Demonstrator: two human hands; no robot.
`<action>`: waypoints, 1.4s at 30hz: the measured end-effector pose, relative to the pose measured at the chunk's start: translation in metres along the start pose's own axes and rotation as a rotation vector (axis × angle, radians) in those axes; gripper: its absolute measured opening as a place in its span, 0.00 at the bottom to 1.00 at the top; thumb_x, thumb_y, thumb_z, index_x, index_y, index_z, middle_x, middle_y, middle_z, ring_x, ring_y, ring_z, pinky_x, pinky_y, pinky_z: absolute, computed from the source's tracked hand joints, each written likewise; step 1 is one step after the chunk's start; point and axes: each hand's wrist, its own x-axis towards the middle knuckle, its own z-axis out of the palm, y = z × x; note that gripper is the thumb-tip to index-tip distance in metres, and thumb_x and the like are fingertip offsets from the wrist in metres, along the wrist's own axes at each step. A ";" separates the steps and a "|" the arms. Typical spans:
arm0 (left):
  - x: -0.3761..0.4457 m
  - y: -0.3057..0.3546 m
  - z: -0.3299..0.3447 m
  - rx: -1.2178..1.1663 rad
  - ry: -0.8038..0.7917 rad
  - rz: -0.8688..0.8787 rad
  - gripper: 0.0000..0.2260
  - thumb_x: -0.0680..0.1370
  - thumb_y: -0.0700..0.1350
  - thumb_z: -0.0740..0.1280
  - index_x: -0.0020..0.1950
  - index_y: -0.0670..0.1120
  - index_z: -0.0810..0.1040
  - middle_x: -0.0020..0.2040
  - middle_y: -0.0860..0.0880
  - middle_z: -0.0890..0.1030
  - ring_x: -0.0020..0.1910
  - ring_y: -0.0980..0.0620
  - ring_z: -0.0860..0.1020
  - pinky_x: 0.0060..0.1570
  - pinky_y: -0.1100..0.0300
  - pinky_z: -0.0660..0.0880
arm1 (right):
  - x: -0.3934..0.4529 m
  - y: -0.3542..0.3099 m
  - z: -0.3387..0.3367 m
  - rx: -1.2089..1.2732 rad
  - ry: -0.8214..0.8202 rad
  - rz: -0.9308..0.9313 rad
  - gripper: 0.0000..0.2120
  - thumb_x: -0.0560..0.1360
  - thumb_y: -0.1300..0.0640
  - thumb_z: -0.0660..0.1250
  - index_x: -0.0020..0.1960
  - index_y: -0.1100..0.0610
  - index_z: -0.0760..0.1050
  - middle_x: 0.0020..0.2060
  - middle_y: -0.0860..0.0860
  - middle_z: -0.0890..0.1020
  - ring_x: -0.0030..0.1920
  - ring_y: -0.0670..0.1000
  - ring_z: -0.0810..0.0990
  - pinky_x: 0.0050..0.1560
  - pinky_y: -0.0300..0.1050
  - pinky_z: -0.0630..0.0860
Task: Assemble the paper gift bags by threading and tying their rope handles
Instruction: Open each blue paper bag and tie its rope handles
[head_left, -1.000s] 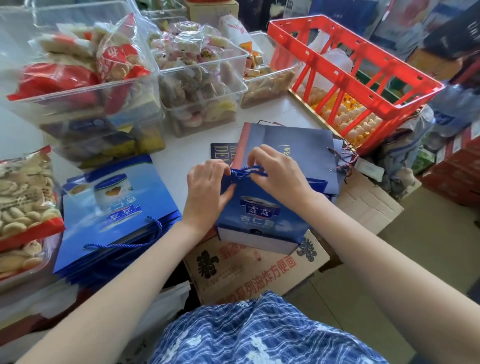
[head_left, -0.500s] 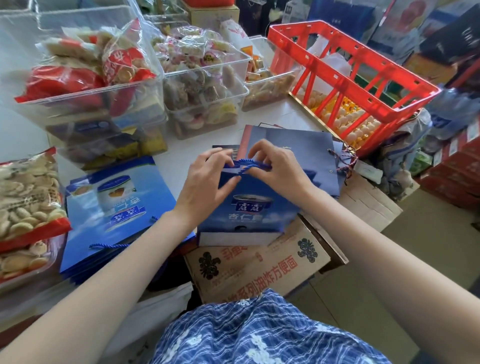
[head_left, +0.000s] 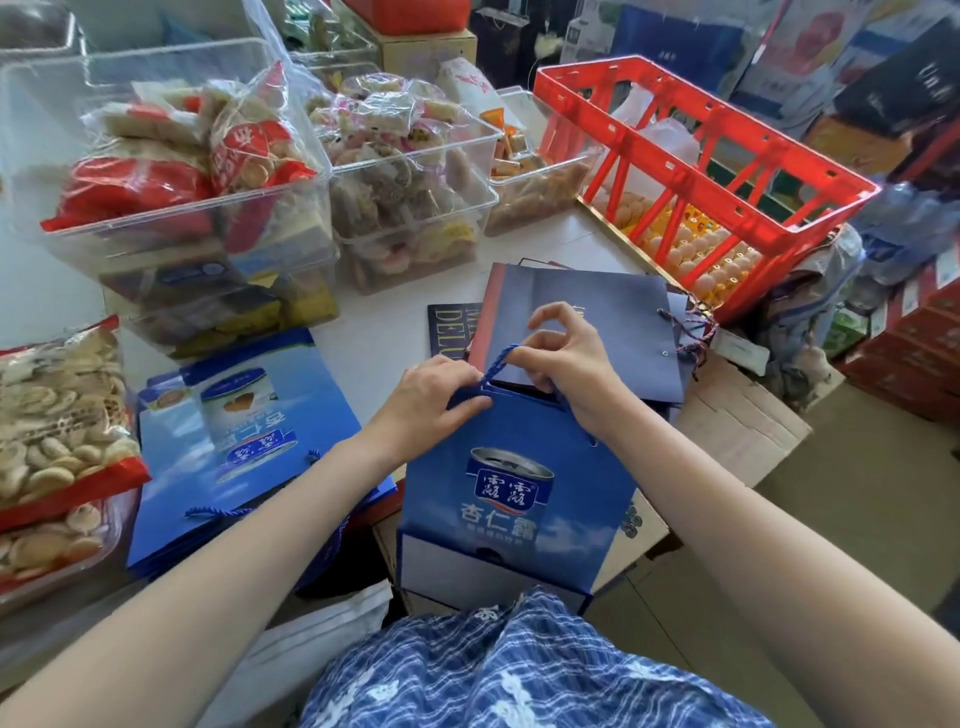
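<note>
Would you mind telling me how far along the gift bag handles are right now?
Done: the stack of blue bags on the left shows a rope handle. In hand: the left hand and right hand pinch a blue rope at the top edge of the blue bag. Left: the darker flat bags behind, apparently.

You have a single view, from the camera worn on your head, looking forward and steeply down over your own forearms. Your blue checked garment (head_left: 519, 670) fills the bottom edge, right under the lens. The flat blue printed paper bag (head_left: 519, 467) sits close, at centre. The white table (head_left: 379, 332) runs away ahead, and the red plastic lattice crate (head_left: 691, 171) stands farther off, upper right. The wide lens bends the edges.
</note>
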 end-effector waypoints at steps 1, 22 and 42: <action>0.002 -0.001 -0.002 -0.028 -0.009 -0.014 0.11 0.76 0.48 0.66 0.47 0.39 0.79 0.42 0.47 0.78 0.44 0.46 0.74 0.44 0.56 0.68 | 0.002 -0.002 -0.005 -0.082 -0.022 0.023 0.13 0.71 0.67 0.71 0.45 0.56 0.69 0.26 0.50 0.74 0.24 0.48 0.66 0.23 0.37 0.62; 0.025 0.002 -0.007 -0.087 -0.185 -0.067 0.06 0.78 0.42 0.65 0.47 0.40 0.78 0.47 0.48 0.79 0.46 0.51 0.73 0.43 0.62 0.64 | -0.017 0.004 -0.031 0.489 0.148 0.251 0.12 0.74 0.53 0.68 0.52 0.57 0.69 0.34 0.55 0.75 0.26 0.45 0.68 0.25 0.34 0.65; 0.016 0.126 0.005 -1.106 0.295 -0.674 0.37 0.72 0.67 0.62 0.71 0.42 0.64 0.65 0.39 0.74 0.48 0.37 0.79 0.50 0.37 0.75 | -0.114 -0.070 -0.110 -1.003 0.089 -0.910 0.07 0.73 0.55 0.68 0.45 0.59 0.80 0.34 0.50 0.77 0.36 0.51 0.73 0.35 0.42 0.67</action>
